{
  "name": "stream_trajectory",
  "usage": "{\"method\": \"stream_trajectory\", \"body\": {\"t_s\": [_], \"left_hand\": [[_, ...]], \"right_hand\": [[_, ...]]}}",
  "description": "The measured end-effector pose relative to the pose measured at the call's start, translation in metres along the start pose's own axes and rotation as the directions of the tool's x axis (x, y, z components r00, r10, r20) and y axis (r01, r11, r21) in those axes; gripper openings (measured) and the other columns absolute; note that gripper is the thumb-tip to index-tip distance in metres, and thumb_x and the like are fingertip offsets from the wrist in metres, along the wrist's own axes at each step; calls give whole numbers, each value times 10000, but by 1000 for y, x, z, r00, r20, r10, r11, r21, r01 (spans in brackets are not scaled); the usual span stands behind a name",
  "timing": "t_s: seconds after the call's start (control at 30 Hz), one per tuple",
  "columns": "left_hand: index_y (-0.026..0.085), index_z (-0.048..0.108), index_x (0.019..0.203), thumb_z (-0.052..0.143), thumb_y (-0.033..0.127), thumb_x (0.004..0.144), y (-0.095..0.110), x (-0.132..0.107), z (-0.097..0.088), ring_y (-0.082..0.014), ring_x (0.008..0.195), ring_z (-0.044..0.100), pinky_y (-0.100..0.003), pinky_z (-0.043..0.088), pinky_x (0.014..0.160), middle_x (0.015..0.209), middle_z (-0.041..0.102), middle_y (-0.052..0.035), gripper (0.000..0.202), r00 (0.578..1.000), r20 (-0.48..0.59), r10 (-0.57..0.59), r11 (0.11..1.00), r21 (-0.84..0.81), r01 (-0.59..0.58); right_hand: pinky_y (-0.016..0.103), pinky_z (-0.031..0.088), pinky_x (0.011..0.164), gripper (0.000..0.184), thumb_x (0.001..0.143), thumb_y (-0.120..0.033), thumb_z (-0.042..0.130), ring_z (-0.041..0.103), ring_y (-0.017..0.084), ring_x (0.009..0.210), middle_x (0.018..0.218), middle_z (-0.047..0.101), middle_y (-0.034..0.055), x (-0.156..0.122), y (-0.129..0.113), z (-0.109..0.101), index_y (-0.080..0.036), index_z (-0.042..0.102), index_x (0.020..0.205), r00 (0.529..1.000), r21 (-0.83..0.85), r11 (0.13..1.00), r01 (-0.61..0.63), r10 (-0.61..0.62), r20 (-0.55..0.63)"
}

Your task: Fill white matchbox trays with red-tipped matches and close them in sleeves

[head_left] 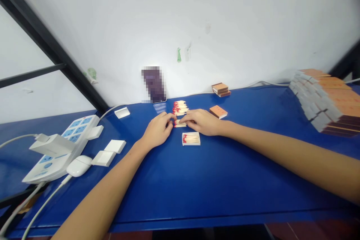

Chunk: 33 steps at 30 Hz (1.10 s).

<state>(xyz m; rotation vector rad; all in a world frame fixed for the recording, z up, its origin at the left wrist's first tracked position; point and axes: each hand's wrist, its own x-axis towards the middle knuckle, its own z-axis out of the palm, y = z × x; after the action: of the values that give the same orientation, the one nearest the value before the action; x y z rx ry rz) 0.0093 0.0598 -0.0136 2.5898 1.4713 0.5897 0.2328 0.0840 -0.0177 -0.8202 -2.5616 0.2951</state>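
Note:
A small row of red-tipped matches (181,123) lies on the blue table between my two hands. My left hand (159,129) rests at the heads' side, its fingers bent and thumb and forefinger apart. From the right, my right hand (203,122) reaches over, its forefinger stretched onto the row. Just behind is a larger pile of matches (180,108), heads to the left. Nearer to me sits an open white matchbox tray (191,138) partly filled with matches. An orange matchbox cover (218,111) lies beyond my right wrist.
White trays (104,158) and another small tray (122,113) lie on the left, near a power strip (62,150) with cables and a white earphone case (79,165). A phone (154,84) leans on the wall. Stacked matchboxes (326,101) stand right; a few (221,89) sit behind.

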Motion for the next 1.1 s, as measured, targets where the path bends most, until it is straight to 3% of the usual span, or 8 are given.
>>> {"method": "stream_trajectory", "body": {"t_s": [1.1], "left_hand": [[226,624,1075,391,215,934,-1,0,1,-198,840,581,-334,455,788,914,591,-42,273,1000,1,7,1000,3,-7]], "right_hand": [[292,423,774,309,915,-169,482,628,190,900,1029,721,71,0,0,3,-186,693,1140,999,-6,999,-32,32,-38]]}}
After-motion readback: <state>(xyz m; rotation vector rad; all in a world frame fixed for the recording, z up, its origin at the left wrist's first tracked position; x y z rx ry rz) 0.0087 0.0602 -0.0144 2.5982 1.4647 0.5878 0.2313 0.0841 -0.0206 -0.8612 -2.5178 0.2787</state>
